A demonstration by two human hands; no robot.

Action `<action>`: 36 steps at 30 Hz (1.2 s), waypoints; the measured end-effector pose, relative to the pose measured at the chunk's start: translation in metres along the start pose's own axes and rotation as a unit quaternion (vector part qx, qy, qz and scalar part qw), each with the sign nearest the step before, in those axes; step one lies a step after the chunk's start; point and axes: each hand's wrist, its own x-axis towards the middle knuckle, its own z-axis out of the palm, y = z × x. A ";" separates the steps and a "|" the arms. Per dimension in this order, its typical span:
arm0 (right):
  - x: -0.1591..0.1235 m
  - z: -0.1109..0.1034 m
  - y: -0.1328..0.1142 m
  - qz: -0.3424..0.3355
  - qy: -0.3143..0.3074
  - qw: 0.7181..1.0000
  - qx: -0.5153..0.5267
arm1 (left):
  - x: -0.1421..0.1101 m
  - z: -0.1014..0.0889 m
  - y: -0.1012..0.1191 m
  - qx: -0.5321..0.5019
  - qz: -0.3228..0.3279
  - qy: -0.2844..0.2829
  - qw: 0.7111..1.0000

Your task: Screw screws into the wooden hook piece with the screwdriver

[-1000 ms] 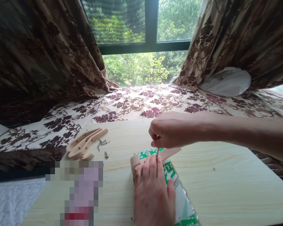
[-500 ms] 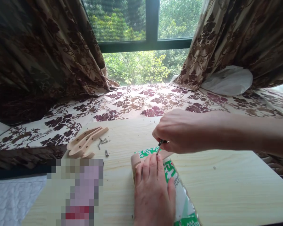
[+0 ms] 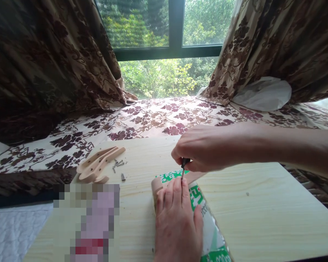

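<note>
A screwdriver [image 3: 184, 163] with a black handle is gripped in my right hand [image 3: 195, 149]. It stands nearly upright, and its thin shaft runs down to my left fingertips. My left hand [image 3: 177, 225] presses down with fingers stretched over a curved wooden piece [image 3: 156, 185], holding it against the top of a green and white carton [image 3: 211, 233]. The rounded left end of the wood shows, and its other end [image 3: 194, 177] sticks out below my right hand. My fingers hide the middle and the screwdriver's tip.
More curved wooden pieces with holes [image 3: 98, 165] lie at the table's left, beside several screws [image 3: 123, 177]. The pale wooden table [image 3: 262, 218] stands against a ledge with floral cloth [image 3: 153, 116]. A white bag [image 3: 264, 94] rests by the right curtain. A blurred patch covers the lower left.
My right hand has shifted slightly left and up, and the screwdriver has become more upright. My left hand and the wooden piece stay in place.
</note>
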 end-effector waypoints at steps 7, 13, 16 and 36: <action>0.002 0.003 0.001 0.045 -0.005 0.999 0.010 | 0.003 0.005 0.007 -0.013 -0.033 0.059 0.998; -0.003 -0.001 -0.004 0.020 0.000 0.999 -0.036 | 0.001 0.002 0.002 -0.011 -0.013 0.015 1.000; -0.002 -0.003 -0.006 0.026 -0.016 0.998 -0.062 | -0.001 0.000 -0.001 -0.010 -0.004 0.001 1.000; 0.003 0.002 0.001 0.062 -0.012 0.998 -0.019 | 0.001 0.000 0.000 0.006 0.008 0.029 1.000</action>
